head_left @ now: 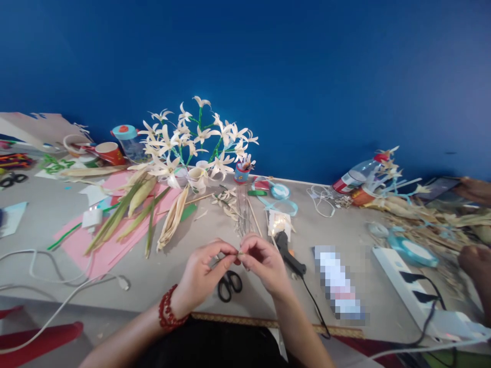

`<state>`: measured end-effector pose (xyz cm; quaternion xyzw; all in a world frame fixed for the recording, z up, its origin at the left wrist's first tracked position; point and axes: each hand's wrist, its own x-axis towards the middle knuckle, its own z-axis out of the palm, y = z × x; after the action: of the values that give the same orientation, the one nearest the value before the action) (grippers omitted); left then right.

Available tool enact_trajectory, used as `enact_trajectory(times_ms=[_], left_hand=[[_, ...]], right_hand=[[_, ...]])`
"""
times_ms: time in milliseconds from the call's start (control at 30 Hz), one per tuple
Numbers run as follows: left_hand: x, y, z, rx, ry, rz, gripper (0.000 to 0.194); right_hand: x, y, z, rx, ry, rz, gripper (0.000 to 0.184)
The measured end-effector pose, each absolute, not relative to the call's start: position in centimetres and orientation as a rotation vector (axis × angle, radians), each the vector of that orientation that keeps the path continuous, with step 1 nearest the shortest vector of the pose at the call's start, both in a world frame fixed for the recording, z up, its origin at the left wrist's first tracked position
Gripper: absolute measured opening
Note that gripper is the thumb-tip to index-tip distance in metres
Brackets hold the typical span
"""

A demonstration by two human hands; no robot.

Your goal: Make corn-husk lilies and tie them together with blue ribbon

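Forearms [128, 332] lead to hands [201, 273] pinching a tiny piece [240, 253].

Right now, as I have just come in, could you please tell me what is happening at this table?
A person's left hand and right hand meet, pinching a tiny piece between their fingertips; what it is, I cannot tell. Scissors lie on the table near the left hand, and a glue gun lies right of the right hand. Beyond them stand white flowers.
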<state>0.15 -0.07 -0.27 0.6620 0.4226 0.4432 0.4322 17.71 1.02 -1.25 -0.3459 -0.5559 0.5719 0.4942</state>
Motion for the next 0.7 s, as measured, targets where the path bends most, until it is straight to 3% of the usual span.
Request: enact_trajectory(times_ms=[700], left_hand=[[-0.6, 1.1, -0.3, 1.080, 0.772, 0.832, 0.019]], right_hand=[[17.4, 1.0, -1.4, -0.808, -1.131, 1.684, 0.020]])
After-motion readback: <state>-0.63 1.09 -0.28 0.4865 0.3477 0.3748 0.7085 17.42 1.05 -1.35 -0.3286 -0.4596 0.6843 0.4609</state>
